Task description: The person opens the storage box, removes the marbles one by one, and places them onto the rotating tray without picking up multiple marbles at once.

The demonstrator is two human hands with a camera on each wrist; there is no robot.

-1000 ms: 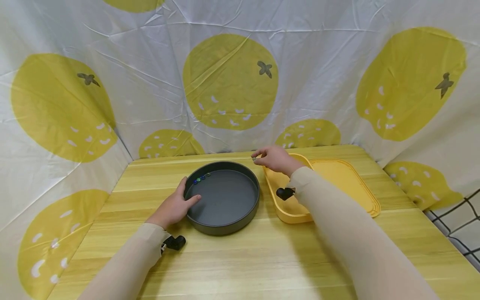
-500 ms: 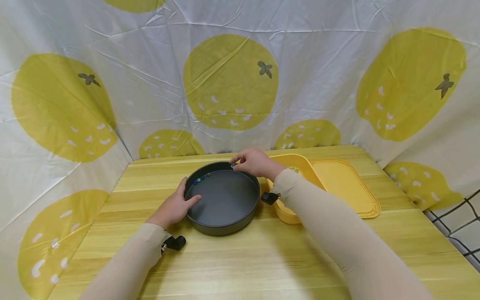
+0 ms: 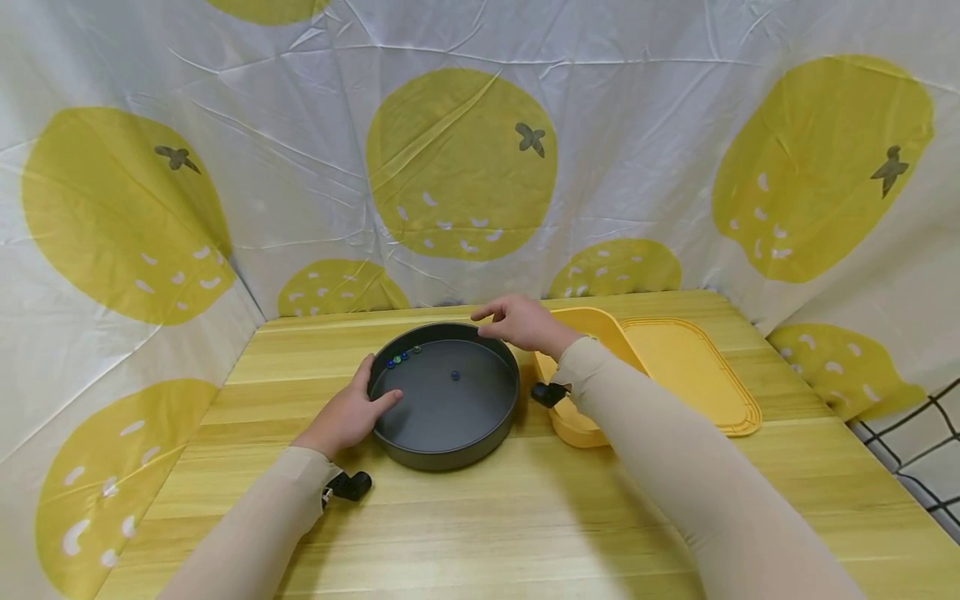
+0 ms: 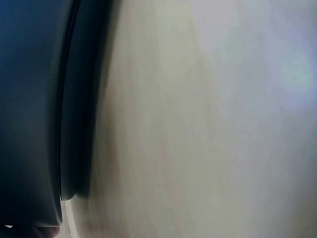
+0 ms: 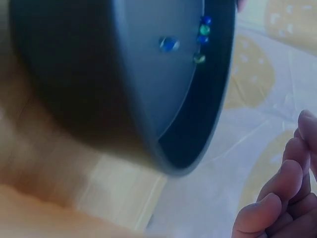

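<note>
A person's left hand [image 3: 350, 417] grips the left side of a dark round pan [image 3: 450, 412] on a wood-grain table [image 3: 465, 533], thumb inside the wall, while the right hand [image 3: 523, 323] hangs by the far-right rim, holding nothing. One blue marble [image 3: 455, 376] sits alone on the pan's floor; four marbles [image 3: 397, 359] line its far-left edge. The right sleeve [image 3: 660, 433] crosses above a yellow container [image 3: 581, 435] beside a flat yellow lid [image 3: 682, 367].

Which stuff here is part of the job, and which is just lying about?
Part of the job:
dark pan, gripped by the left hand
five marbles inside it
right hand, near the pan's rim
yellow box beside the pan, probably

Just lying about:
yellow lid, flat by the box
black wire grid
fruit-print cloth
</note>
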